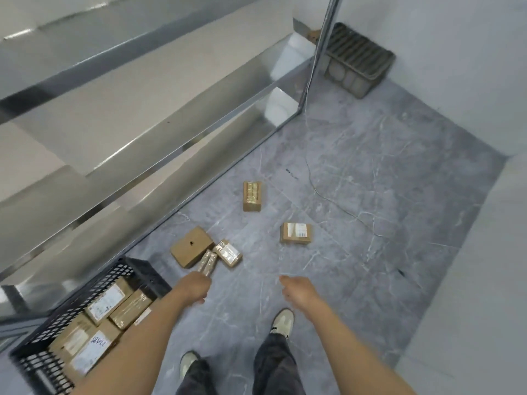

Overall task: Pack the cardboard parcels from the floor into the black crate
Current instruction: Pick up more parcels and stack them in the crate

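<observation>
Five cardboard parcels [191,246] lay on the grey floor [370,181] near the metal shelf [171,132]. The black crate [85,295] held others. Left hand [194,286] seemed curled, right hand [296,289] loosely bent, both empty.

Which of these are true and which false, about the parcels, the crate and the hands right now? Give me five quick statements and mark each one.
1. The black crate already holds several parcels. True.
2. All remaining parcels lie in one pile. False: three sit clustered near the crate, while the taped parcel and the labelled parcel lie apart, farther out.
3. The right hand carries a parcel. False: it is empty, above bare floor.
4. The left hand is at the slim parcel in the cluster. True, though whether it grips it cannot be told.
5. The crate stands to the person's right. False: it is at their left, beside the metal shelving.
</observation>
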